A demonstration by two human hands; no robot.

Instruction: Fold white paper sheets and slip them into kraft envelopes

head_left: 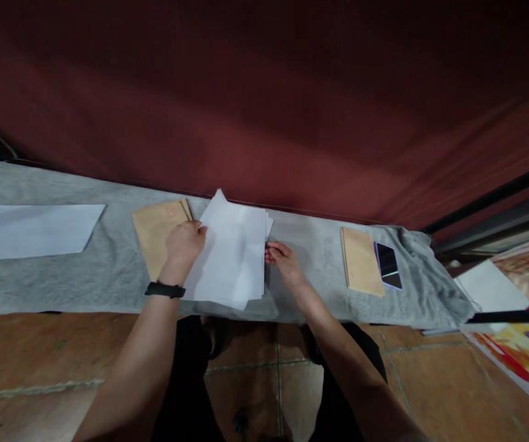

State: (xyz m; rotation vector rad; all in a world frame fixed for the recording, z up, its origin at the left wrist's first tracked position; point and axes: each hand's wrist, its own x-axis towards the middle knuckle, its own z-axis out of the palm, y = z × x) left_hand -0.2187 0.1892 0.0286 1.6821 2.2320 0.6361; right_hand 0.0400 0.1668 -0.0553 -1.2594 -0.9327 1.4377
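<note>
Several white sheets of paper [234, 255] lie loosely stacked in front of me, their corners out of line. My left hand [186, 242], with a black band on its wrist, grips the sheets' left edge, thumb on top. At their right edge, my right hand [283, 258] has its fingers pinched together beside the paper; whether anything is between the fingertips is too small to tell. Brown paper envelopes [154, 224] lie partly beneath my left hand, tucked against the sheets.
Grey cloth [310, 270] covers the long narrow table. More white paper [38, 230] lies far left. To the right are a small stack of brown envelopes [361, 261] and a phone [388, 265]. A dark red curtain [264, 123] hangs behind; a colourful printed sheet [522, 356] is at lower right.
</note>
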